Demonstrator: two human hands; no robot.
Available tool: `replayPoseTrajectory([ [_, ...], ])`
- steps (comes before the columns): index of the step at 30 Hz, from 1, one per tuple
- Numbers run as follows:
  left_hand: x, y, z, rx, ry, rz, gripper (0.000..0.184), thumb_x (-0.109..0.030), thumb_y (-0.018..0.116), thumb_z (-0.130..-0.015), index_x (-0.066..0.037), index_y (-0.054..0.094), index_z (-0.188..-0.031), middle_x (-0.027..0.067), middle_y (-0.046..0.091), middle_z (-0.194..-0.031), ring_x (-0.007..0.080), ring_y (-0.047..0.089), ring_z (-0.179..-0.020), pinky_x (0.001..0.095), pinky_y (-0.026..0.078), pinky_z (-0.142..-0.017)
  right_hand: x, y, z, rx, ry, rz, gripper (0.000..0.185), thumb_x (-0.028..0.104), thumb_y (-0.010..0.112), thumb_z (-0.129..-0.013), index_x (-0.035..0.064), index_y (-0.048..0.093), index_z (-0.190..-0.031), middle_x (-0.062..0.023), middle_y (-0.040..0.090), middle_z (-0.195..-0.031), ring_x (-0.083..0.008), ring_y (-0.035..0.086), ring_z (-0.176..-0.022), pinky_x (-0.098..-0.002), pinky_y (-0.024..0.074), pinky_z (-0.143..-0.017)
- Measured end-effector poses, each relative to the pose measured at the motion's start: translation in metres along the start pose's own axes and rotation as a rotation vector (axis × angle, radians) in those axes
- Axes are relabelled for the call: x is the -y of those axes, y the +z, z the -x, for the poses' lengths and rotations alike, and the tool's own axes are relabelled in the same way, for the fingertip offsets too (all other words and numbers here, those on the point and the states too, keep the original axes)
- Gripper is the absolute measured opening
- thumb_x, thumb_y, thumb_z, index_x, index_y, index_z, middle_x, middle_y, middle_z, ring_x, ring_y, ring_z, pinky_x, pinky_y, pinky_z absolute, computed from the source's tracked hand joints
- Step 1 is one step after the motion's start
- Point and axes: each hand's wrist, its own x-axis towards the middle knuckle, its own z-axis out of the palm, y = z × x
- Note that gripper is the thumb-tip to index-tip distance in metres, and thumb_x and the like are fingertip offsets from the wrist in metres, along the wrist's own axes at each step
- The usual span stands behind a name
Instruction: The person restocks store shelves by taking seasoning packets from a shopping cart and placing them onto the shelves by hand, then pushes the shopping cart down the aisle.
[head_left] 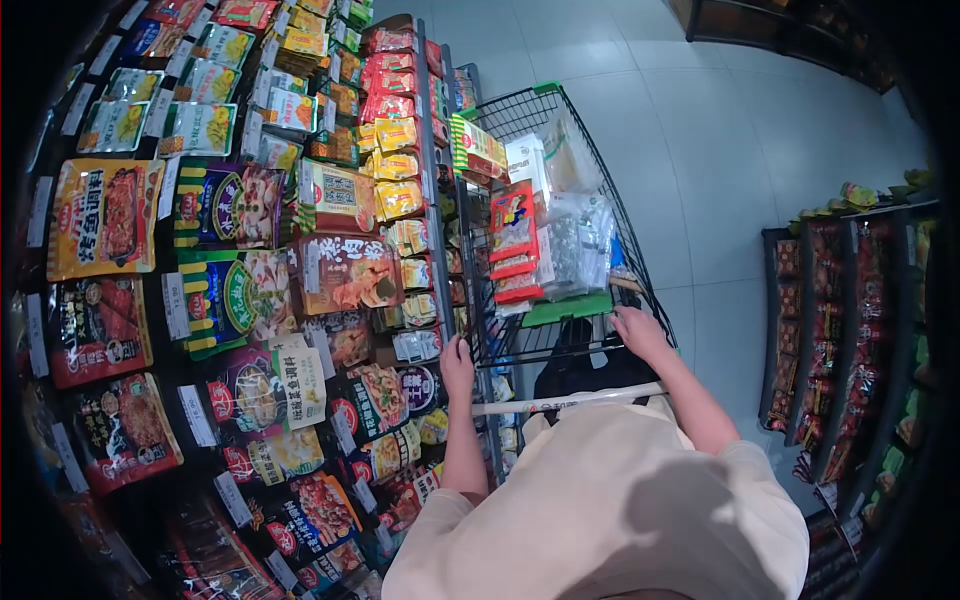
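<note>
Beside the packet shelf (431, 190) stands a shopping cart (568, 310) holding a red packet (513, 224) and clear bag (580, 250). The left hand (457, 364) is at its shelf-side corner, the right hand (638, 333) opposite; whether either grip clamps it, I can't tell.

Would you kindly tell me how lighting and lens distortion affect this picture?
Head view: wide-angle curvature bends lines across the floor, and the corners go black; head view: a dark shadow crosses the beige shirt, and the shiny plastic bag in the cart catches glare.
</note>
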Motion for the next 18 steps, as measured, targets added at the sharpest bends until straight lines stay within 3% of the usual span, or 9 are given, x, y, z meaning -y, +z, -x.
replayPoseTrajectory([
  [5,-0.067,0.041,-0.103,0.134,0.09,0.345,0.044,-0.032,0.052,-0.104,0.004,0.061,-0.128,0.0186,0.066,-0.125,0.0265,0.063,-0.117,0.0332,0.047,-0.099,0.001,0.03,-0.017,-0.014,0.063,-0.028,0.024,0.019,0.06,-0.094,-0.0003,0.065,-0.108,-0.0235,0.069,-0.095,-0.0409,0.067,-0.091,-0.0495,0.0527,-0.079],
  [9,-0.111,0.093,-0.216,0.292,-0.11,0.81,0.047,-0.032,0.054,-0.104,0.003,0.055,-0.136,0.0149,0.064,-0.128,0.0219,0.063,-0.114,0.0313,0.051,-0.094,0.022,0.04,-0.034,0.029,0.003,-0.143,0.029,0.019,0.06,-0.094,-0.0023,0.063,-0.113,-0.0248,0.068,-0.1,-0.0418,0.066,-0.092,-0.05,0.0521,-0.082],
  [11,-0.117,0.12,-0.263,0.349,-0.193,0.94,0.055,-0.034,0.054,-0.104,0.002,0.044,-0.144,0.016,0.056,-0.139,0.0267,0.058,-0.124,0.039,0.051,-0.098,0.022,0.052,-0.026,0.03,-0.018,-0.149,0.029,0.018,0.06,-0.094,-0.0018,0.062,-0.115,-0.0246,0.068,-0.1,-0.0423,0.066,-0.092,-0.0505,0.052,-0.082],
  [15,-0.119,0.168,-0.34,0.288,-0.357,1.13,0.058,-0.033,0.062,-0.1,-0.002,0.043,-0.144,0.0152,0.049,-0.143,0.0347,0.049,-0.132,0.0454,0.048,-0.102,0.023,0.045,-0.013,0.078,-0.009,-0.188,0.034,0.019,0.058,-0.097,0.0003,0.057,-0.125,-0.0226,0.067,-0.109,-0.0407,0.064,-0.099,-0.0493,0.0505,-0.087],
  [16,-0.12,0.174,-0.369,0.255,-0.384,1.181,0.063,-0.034,0.062,-0.099,-0.002,0.038,-0.147,0.0169,0.043,-0.15,0.0394,0.041,-0.139,0.0488,0.044,-0.106,0.018,0.031,-0.031,0.147,0.023,-0.17,0.036,0.019,0.057,-0.097,0.0009,0.056,-0.129,-0.0215,0.066,-0.114,-0.04,0.063,-0.104,-0.0482,0.0498,-0.09],
  [18,-0.118,0.193,-0.391,0.203,-0.465,1.276,0.067,-0.034,0.06,-0.101,0.001,0.032,-0.15,0.0191,0.033,-0.156,0.0385,0.034,-0.143,0.0507,0.041,-0.111,0.007,0.028,-0.018,0.082,0.076,-0.192,0.037,0.019,0.057,-0.097,0.0009,0.056,-0.129,-0.0216,0.066,-0.116,-0.04,0.063,-0.105,-0.0479,0.0496,-0.091],
])
